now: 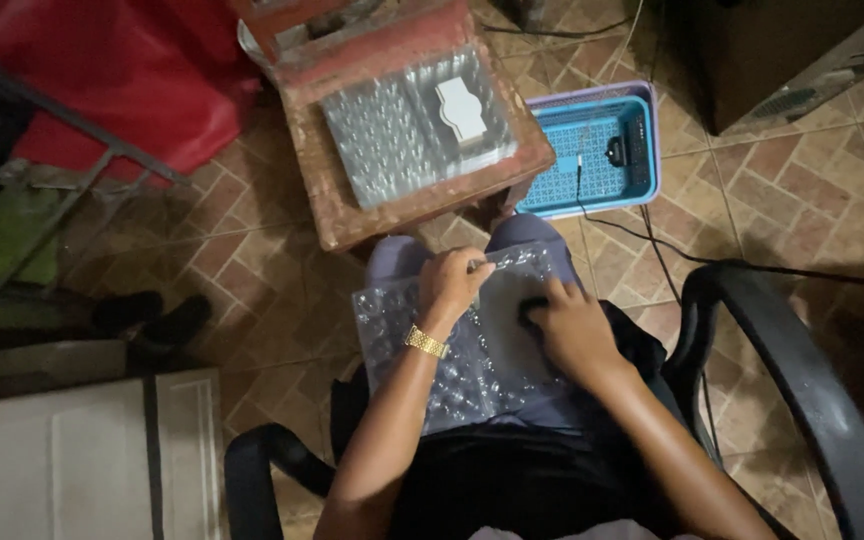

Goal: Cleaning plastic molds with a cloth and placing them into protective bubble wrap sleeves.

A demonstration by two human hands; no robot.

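Observation:
A clear plastic blister tray point(467, 365) with rows of small round cavities lies across my lap. My left hand point(449, 283), with a gold watch at the wrist, rests on the tray's upper part, fingers pinched together over something too small to make out. Over the right side of the tray, my right hand point(569, 322) lies with its fingers curled on a small dark object. I sit in a black armchair point(802, 370).
A low brown stool point(422, 200) in front of my knees carries another clear blister tray point(392, 140) and a small stack of white pieces point(460, 108). A blue basket point(607, 150) with a cable stands to its right. Red cloth lies far left, a white panel near left.

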